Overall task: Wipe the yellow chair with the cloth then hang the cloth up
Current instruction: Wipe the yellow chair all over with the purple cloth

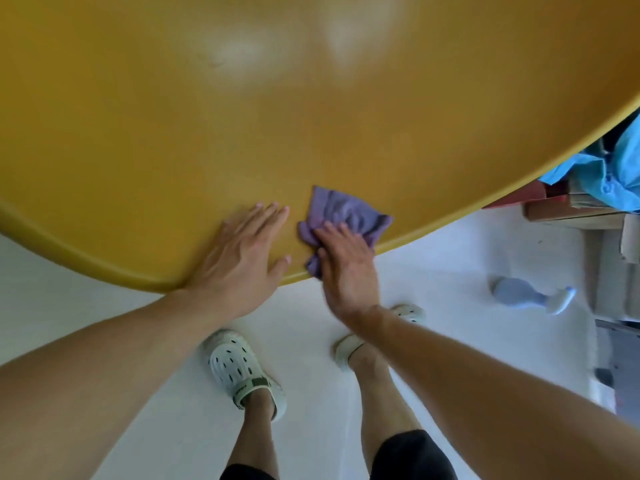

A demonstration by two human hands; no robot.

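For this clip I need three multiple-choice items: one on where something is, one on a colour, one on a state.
1. Where is the spray bottle?
A. On the chair
B. Lying on the floor to the right
C. In the left hand

2. What colour is the cloth?
A. Purple
B. Green
C. White

3. How is the left hand on the yellow chair?
A. Clenched in a fist
B. Pinching the cloth
C. Flat, fingers straight

Answers:
1. B, the bottle lies on its side on the white floor, apart from the chair.
2. A, the cloth under the right hand near the chair's edge is purple.
3. C, the left palm rests flat on the chair beside the cloth, not touching it.
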